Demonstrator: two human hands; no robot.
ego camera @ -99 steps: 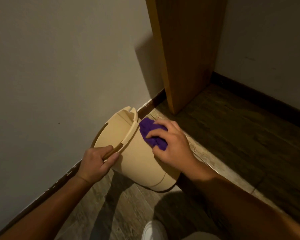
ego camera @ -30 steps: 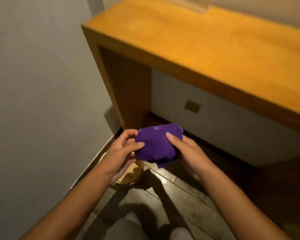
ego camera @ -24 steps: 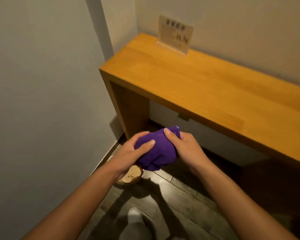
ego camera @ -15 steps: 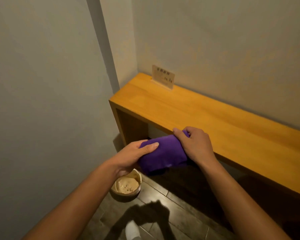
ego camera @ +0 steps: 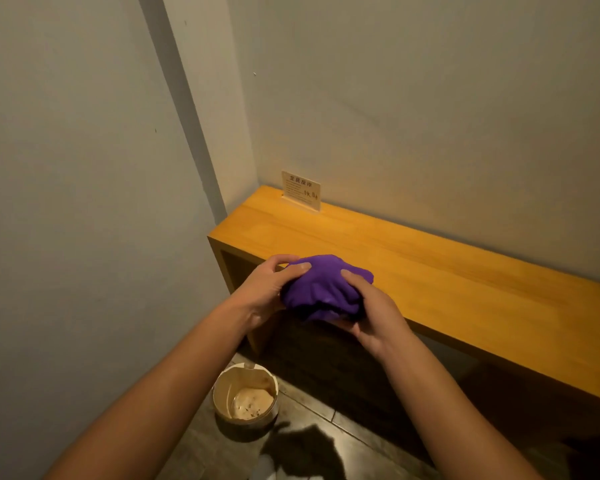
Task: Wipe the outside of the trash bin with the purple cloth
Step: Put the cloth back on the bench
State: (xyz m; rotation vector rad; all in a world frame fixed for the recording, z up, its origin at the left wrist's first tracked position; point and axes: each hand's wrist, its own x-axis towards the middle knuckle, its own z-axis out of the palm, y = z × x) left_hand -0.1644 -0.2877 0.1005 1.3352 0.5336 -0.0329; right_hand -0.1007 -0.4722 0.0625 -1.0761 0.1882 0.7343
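Note:
The purple cloth (ego camera: 321,287) is bunched into a ball, held between both hands over the front edge of the wooden shelf. My left hand (ego camera: 265,289) grips its left side and my right hand (ego camera: 371,313) cups its right and underside. The beige trash bin (ego camera: 246,396) stands upright on the floor below, next to the left wall, its open top facing up with some specks at the bottom. Neither hand touches the bin.
A long orange wooden shelf (ego camera: 465,292) runs along the back wall. A small printed sign (ego camera: 301,190) stands at its far left corner. Grey walls close in on the left and behind. Dark plank floor (ego camera: 326,441) lies under the shelf.
The bin was let go and stands upright on the floor. Both hands rose with the cloth to shelf height and bunched it into a ball. My view lifted from floor to shelf.

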